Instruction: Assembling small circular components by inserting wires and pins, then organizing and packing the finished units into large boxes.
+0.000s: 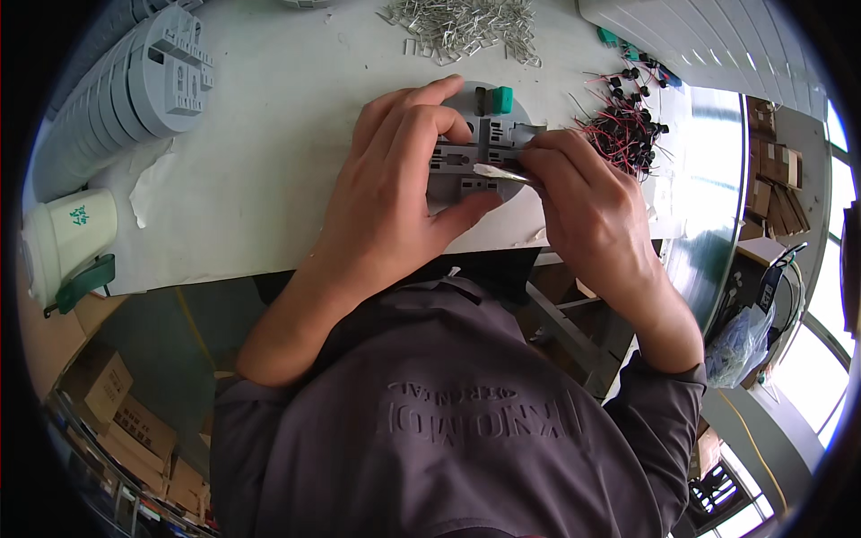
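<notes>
On the white table in front of me lies a round grey plastic base (461, 190) with moulded slots and compartments. A small green block (501, 100) sits at its far edge, beside a dark piece. My left hand (395, 161) grips the base from the left, its fingers curled over the far side and its thumb along the near edge. In a pinch of fingers, my right hand (583, 184) holds a slim tool with a flat whitish tip (491, 171) over the base's middle. The rest of that tool is hidden by the fingers.
Stacked grey round bases (121, 85) stand at the left, above a white tub (76, 233) with a green-handled thing. Loose metal pins (471, 27) are heaped at the back. Black parts with red wires (628, 134) lie right, near a white ribbed container (708, 40).
</notes>
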### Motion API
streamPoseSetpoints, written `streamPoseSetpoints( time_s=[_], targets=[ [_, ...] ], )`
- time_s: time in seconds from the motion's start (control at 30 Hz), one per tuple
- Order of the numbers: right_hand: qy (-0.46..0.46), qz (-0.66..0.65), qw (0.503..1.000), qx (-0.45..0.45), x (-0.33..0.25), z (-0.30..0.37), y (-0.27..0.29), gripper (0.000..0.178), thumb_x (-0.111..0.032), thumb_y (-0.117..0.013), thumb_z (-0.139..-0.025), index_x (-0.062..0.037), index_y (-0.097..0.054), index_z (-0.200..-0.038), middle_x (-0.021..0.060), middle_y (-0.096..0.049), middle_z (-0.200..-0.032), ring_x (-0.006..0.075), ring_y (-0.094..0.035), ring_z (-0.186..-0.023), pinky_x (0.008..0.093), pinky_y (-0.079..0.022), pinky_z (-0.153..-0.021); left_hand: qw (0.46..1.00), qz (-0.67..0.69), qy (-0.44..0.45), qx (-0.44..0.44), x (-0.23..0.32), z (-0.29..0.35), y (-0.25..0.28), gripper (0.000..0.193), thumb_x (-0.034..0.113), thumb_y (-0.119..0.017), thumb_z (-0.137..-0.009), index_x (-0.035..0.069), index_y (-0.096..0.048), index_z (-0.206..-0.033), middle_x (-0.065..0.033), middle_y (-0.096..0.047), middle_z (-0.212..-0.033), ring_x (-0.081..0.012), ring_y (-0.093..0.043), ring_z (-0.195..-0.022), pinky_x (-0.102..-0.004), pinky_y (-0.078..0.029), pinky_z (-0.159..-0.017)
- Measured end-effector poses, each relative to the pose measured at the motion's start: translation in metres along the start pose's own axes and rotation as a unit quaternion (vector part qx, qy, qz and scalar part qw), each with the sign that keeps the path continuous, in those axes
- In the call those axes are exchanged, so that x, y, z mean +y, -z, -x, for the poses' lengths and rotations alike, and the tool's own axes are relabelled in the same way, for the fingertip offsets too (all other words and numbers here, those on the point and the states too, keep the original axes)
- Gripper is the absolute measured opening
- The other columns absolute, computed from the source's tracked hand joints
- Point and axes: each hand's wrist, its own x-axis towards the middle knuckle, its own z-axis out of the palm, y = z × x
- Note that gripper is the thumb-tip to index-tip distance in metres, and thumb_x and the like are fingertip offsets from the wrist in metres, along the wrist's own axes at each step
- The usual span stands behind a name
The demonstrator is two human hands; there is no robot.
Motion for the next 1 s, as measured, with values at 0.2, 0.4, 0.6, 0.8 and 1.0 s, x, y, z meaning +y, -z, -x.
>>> streamPoseSetpoints(
  time_s=[0.2, 0.4, 0.6, 0.8, 1.0],
  targets=[
    [0.021, -0.056, 0.998, 0.017, 0.008, 0.003, -0.004, 0.020, 0.006, -0.073, -0.087, 0.0030, -0.073, -0.107, 0.0106, -0.071, -0.118, 0.0225, -0.070, -0.074, 0.0307, -0.056, -0.062, 1.000, 0.005, 0.004, 0.012, -0.001, 0.001, -0.001, 0.060, 0.011, -0.092, -0.073, 0.005, -0.055, -0.120, -0.0145, -0.064, -0.141, -0.0356, -0.059, -0.127, -0.0453, -0.050, -0.105],
    [0.032, 0.101, 0.994, 0.038, -0.011, 0.014, -0.017, 0.023, 0.007, -0.072, -0.086, 0.0051, -0.074, -0.109, 0.0130, -0.070, -0.126, 0.0222, -0.070, -0.073, 0.0305, -0.056, -0.060, 1.000, 0.011, 0.006, 0.022, -0.004, 0.001, -0.003, 0.061, 0.012, -0.093, -0.072, 0.006, -0.055, -0.120, -0.0159, -0.063, -0.143, -0.0354, -0.059, -0.128, -0.0448, -0.049, -0.106],
    [-0.002, 0.119, 0.991, 0.053, -0.025, 0.023, -0.025, 0.029, 0.009, -0.069, -0.087, 0.0065, -0.073, -0.116, 0.0161, -0.069, -0.132, 0.0197, -0.069, -0.071, 0.0298, -0.055, -0.058, 1.000, 0.009, -0.004, 0.018, -0.006, 0.003, -0.006, 0.070, 0.013, -0.096, -0.070, 0.008, -0.056, -0.127, -0.0170, -0.061, -0.150, -0.0343, -0.058, -0.130, -0.0433, -0.049, -0.107],
    [-0.086, -0.134, 0.968, 0.193, -0.012, 0.029, -0.032, 0.031, 0.004, -0.068, -0.095, 0.0076, -0.070, -0.126, 0.0153, -0.067, -0.132, 0.0136, -0.061, -0.068, 0.0270, -0.050, -0.057, 0.973, -0.211, 0.014, -0.096, 0.037, -0.025, 0.005, 0.094, 0.013, -0.096, -0.066, 0.006, -0.049, -0.147, -0.0186, -0.056, -0.149, -0.0377, -0.058, -0.126, -0.0449, -0.052, -0.103],
    [-0.244, -0.525, 0.737, 0.349, -0.013, 0.037, -0.022, 0.032, 0.001, -0.059, -0.105, 0.0040, -0.068, -0.135, 0.0138, -0.071, -0.124, 0.0134, -0.064, -0.077, 0.0244, -0.050, -0.062, 0.980, -0.147, -0.060, -0.121, 0.044, -0.033, 0.013, 0.116, 0.024, -0.100, -0.063, 0.006, -0.041, -0.162, -0.0197, -0.050, -0.151, -0.0377, -0.054, -0.129, -0.0435, -0.052, -0.104]
  ],
)
